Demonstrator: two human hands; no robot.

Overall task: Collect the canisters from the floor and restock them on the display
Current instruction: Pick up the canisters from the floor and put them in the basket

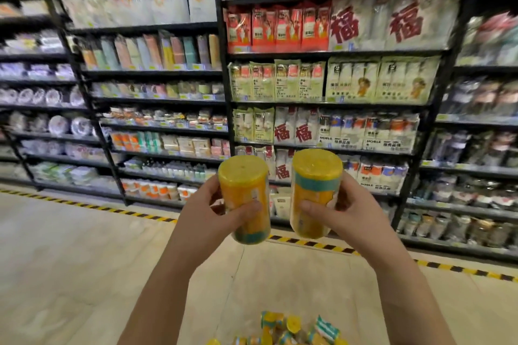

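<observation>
- 2 yellow canisters are held up side by side, in front of the dark shelving (pixel 221 70) that fills the background.
- The left canister (pixel 246 199) is clamped in the left hand (pixel 213 213); the thumb is pressed across its front and the fingers are wrapped behind it. Its yellow cap is at the top and a teal band is seen at its lower end.
- The right canister (pixel 315 193) is clamped in the right hand (pixel 340 211), again with the thumb laid across the front. Its teal band is seen just under the yellow top.
- The 2 held canisters are kept roughly upright, near each other but apart, with a narrow gap between them.
- Both are seen against the lower shelves of the shelving, well above the floor (pixel 70 260).
- A heap of further canisters (pixel 291 328) is seen on the floor, below the held pair and between the 2 forearms; these lie on their sides, tumbled together at the bottom edge of the view.
- A yellow-and-black striped line (pixel 308 244) is marked on the floor along the foot of the shelving, behind the held canisters.
- The shelving is filled with packaged goods; white bags with a large red character (pixel 406 22) are seen on an upper shelf, above and to the right of the right canister.
- The sides of the view are blurred, so the goods there cannot be told.
</observation>
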